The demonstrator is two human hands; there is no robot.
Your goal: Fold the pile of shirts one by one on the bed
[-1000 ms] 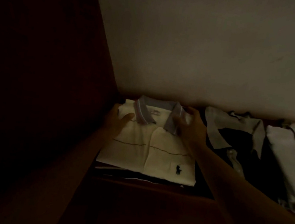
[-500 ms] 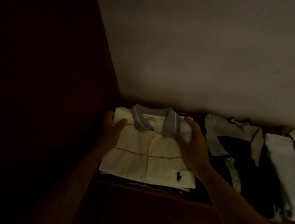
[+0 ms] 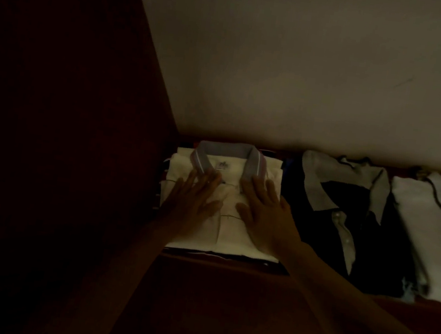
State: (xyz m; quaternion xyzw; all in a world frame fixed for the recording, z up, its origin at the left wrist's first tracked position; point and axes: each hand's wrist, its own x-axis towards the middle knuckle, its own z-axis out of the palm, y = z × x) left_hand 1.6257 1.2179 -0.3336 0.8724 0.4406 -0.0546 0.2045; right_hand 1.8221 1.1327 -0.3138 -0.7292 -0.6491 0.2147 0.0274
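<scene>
A folded cream polo shirt (image 3: pixel 237 169) with a grey striped collar lies on top of a stack of folded clothes in the left corner of a dim shelf. My left hand (image 3: pixel 195 200) lies flat on its left half, fingers straight and spread. My right hand (image 3: pixel 264 212) presses flat on its right half, fingers reaching up to the collar. Both palms cover the shirt's chest and its small logo.
A folded dark polo (image 3: pixel 341 229) with a light collar lies to the right, then a folded white garment (image 3: pixel 435 239) with a dark cord. A dark wooden side panel (image 3: pixel 63 130) closes off the left. A pale back wall (image 3: pixel 312 66) stands behind.
Both hands have left the shirt's side edges and come in onto its front, now lying flat with fingers straight. The shirt sits a little deeper on the shelf.
</scene>
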